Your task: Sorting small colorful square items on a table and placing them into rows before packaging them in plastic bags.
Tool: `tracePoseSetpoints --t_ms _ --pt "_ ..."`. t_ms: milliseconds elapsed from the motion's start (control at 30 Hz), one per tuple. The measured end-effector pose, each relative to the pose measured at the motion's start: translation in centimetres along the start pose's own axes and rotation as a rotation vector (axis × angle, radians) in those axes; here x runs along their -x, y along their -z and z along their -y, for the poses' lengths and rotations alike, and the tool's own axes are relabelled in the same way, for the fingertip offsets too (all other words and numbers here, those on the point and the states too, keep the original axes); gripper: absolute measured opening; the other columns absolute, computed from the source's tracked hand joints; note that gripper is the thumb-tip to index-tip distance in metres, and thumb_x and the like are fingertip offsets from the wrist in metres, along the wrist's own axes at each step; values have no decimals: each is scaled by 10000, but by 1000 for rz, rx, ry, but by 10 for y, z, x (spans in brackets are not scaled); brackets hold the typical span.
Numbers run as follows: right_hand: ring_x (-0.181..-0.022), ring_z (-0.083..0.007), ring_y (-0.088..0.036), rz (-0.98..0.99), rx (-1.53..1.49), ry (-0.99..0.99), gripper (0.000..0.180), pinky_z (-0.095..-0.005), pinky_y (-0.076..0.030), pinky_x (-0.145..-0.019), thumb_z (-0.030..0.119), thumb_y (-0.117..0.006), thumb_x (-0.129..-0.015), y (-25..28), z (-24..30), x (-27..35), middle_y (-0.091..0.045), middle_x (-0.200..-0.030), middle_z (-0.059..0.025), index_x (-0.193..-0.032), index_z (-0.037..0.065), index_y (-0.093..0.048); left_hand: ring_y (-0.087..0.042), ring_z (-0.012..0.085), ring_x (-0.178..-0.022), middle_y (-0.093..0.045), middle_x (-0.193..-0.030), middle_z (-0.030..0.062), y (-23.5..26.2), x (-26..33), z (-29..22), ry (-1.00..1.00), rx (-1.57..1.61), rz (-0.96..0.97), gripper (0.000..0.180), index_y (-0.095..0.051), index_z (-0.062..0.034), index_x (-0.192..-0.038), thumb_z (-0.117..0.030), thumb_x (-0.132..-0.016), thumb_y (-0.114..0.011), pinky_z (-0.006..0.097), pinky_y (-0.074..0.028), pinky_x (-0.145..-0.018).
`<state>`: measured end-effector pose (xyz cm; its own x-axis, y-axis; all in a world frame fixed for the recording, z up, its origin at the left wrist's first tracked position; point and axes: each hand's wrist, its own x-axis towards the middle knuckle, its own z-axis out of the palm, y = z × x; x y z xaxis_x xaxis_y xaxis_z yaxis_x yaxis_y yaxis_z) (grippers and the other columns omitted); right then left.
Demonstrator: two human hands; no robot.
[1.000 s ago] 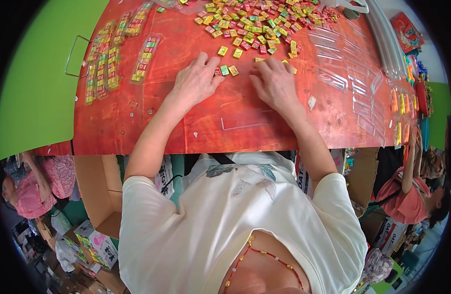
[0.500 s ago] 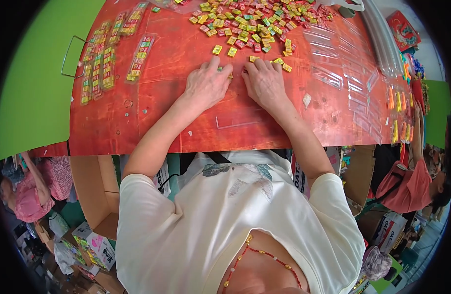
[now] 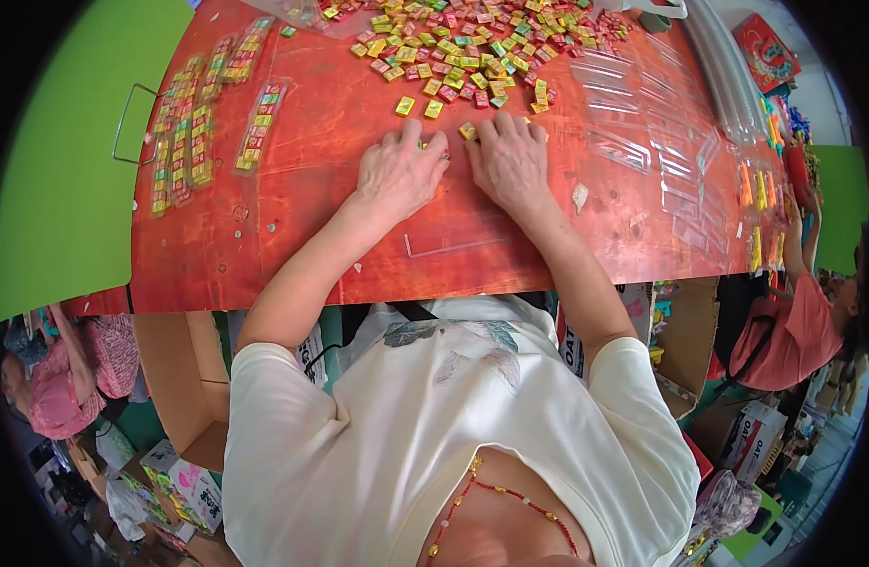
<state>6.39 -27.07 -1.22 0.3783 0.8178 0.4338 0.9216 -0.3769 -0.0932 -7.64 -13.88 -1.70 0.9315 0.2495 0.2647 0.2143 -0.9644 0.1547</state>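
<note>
Upper left of frame: filled clear trays (image 3: 180, 137) lay close together, a lone filled tray (image 3: 261, 126) apart to their right. Upper centre: left hand (image 3: 400, 175) palm down, fingers curled low; colour showed beneath them, but could not tell how wide the hand stood or whether it gripped anything. Right hand (image 3: 510, 165) just beside, also bent; small yellow block (image 3: 467, 130) at its fingertips, hold hidden. Loose pile (image 3: 472, 61) of yellow, red and green blocks above both hands. Right: thin clear trays (image 3: 619, 149), lying loose.

Risks, my judgement: curled fingers pressing unevenly could have tipped or scattered blocks; a forearm drawn back could have dragged the see-through tray (image 3: 409, 249) off the front edge, being hard to spot against red.

Room: widest on the counter (image 3: 311, 222) between lone tray and left forearm, small scraps there. Hands nearly met; pile crowded them above. Right forearm had a narrower strip before the loose trays.
</note>
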Motion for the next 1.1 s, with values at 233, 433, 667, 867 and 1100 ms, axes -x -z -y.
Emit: tracePoseSetpoints --t_ms 233,433,667,867,1100 --pt "-912 -250 -588 -1 -63 53 184 -423 -413 -808 235 -699 -860 17 4 16 -586 -915 -73 -979 100 -664 -675 313 -764 -530 -1004 142 3 1 -1 -3 -43 -25 280 -621 -111 -1074 -299 -882 -701 417 -579 -564" --pt "-898 -267 -602 32 66 -110 178 -425 -412 -809 218 -687 -870 19 -32 23 -600 -923 -79 -997 94 -664 -674 313 -760 -530 -1001 144 2 -1 -2 -1 -44 -25 276 -620 -108 -1059 -318 -894 -690 421 -579 -564" --pt "-942 -257 -614 7 11 -22 219 -422 -417 -847 230 -682 -872 14 -17 22 -630 -971 -76 -1037 87 -678 -675 322 -763 -531 -999 148 2 -3 -4 13 -46 -17 271 -618 -106 -1048 -317 -894 -689 429 -579 -572" --pt "-844 -268 -621 -17 8 0 177 -423 -416 -814 246 -681 -852 4 -3 8 -617 -839 -96 -829 81 -622 -677 323 -763 -533 -1001 150 -1 -5 -7 23 -46 -19 259 -618 -110 -1034 -309 -885 -693 441 -577 -579" --pt "-843 -262 -639 -26 -201 -106 161 -423 -413 -799 260 -688 -871 8 -15 12 -626 -809 -75 -882 103 -654 -678 324 -777 -533 -1011 150 -1 -4 -7 41 -37 1 291 -622 -105 -1073 -318 -886 -690 449 -577 -594"
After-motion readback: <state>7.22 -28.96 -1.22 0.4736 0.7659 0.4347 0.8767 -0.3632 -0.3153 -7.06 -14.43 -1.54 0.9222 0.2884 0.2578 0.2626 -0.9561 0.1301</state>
